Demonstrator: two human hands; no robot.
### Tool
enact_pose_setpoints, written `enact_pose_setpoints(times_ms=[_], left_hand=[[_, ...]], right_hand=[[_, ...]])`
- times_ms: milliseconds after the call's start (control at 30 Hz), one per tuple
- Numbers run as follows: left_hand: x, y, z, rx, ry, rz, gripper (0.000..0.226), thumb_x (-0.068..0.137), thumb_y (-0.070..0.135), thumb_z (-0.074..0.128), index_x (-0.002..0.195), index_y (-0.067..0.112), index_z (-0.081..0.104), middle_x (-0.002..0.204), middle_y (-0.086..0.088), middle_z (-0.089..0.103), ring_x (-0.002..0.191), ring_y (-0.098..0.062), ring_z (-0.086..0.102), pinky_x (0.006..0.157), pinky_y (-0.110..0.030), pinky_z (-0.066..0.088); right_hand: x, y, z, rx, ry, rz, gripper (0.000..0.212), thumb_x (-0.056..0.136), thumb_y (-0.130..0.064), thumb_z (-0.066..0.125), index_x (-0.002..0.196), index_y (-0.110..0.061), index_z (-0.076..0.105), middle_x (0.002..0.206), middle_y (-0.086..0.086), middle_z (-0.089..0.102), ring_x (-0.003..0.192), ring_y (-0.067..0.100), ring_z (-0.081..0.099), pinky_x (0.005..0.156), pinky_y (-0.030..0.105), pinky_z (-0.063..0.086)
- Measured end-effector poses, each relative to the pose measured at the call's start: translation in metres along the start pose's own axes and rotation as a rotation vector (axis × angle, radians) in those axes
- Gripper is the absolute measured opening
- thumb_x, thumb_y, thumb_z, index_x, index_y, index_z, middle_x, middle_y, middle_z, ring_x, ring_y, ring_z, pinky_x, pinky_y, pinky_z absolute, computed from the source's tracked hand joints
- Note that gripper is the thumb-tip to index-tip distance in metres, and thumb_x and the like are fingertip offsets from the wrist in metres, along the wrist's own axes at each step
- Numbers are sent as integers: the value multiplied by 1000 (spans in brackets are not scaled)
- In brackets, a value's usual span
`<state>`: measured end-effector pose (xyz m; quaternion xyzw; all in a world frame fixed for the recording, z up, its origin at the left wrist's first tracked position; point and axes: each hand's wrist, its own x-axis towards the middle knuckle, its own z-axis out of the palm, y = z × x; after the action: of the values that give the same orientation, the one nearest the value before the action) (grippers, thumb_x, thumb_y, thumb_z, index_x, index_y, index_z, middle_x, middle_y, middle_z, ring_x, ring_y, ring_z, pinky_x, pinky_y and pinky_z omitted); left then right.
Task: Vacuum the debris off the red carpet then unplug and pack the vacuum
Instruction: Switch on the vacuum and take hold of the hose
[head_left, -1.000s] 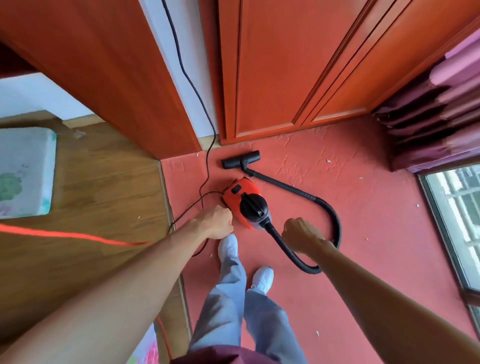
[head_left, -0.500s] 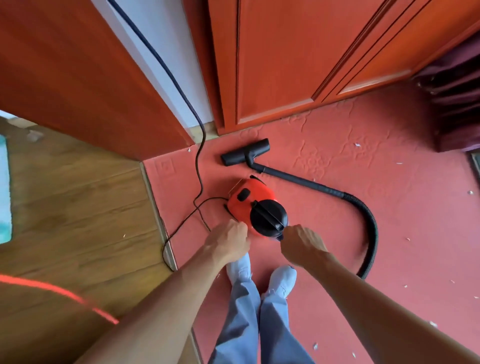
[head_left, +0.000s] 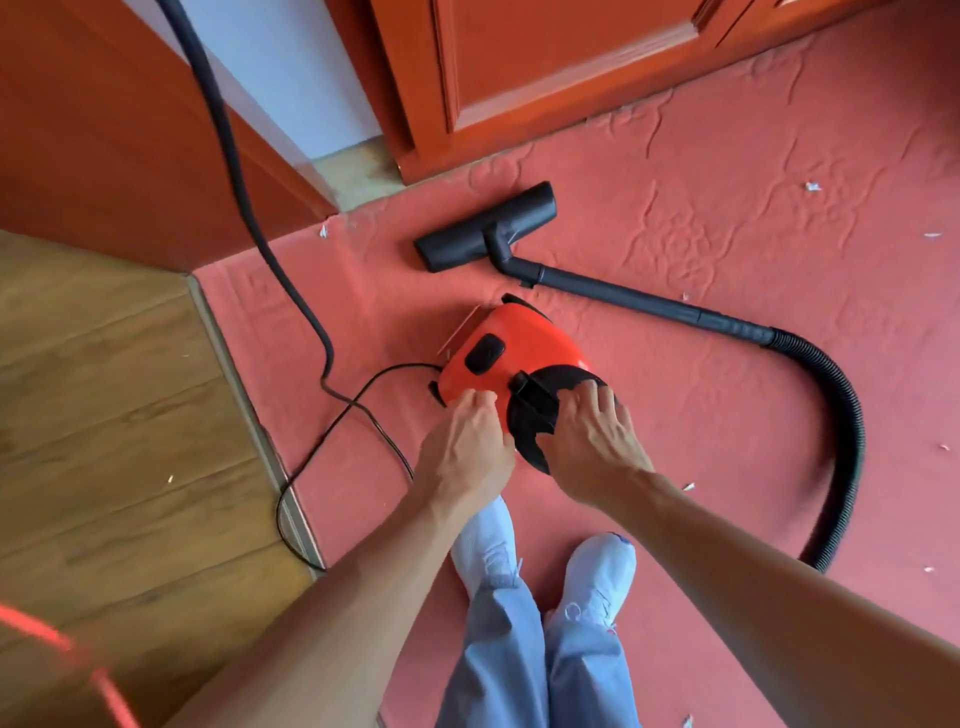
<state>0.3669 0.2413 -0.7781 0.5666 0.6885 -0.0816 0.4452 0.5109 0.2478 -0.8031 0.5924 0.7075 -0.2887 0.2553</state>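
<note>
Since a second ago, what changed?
Right hand moved from beside the hose onto the vacuum's black cap and rests there. Left hand stays at its red edge. Vacuum, nozzle unmoved.

Vacuum (head_left: 519, 348) on carpet (head_left: 701, 441); nozzle (head_left: 483, 228) behind it, cord (head_left: 358, 400) left.
</note>
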Motion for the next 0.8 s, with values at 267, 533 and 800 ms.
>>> enact_pose_setpoints(times_ms=[267,533,800], left_hand=[[65,-16,28,56,-12,123,70,97,10,49,158,4,16,167,-11,16,153,-20,15,120,-24,12],[75,-20,45,-16,-5,34,73,92,-3,45,158,2,16,168,-12,12,154,-21,13,120,-24,13],[88,-23,40,-97,-35,-14,83,85,-10,49,160,6,15,163,-14,28,150,-26,28,116,-24,21]], right_hand=[[15,8,55,-183,175,43,53,68,2,45,122,6,49,91,19,47,77,35,47,62,46,42],[18,9,55,-166,172,24,65,61,-5,44,125,7,44,92,20,48,76,35,47,62,46,42],[18,9,57,-127,152,10,72,64,-25,71,126,5,48,96,17,46,82,34,47,67,48,44]])
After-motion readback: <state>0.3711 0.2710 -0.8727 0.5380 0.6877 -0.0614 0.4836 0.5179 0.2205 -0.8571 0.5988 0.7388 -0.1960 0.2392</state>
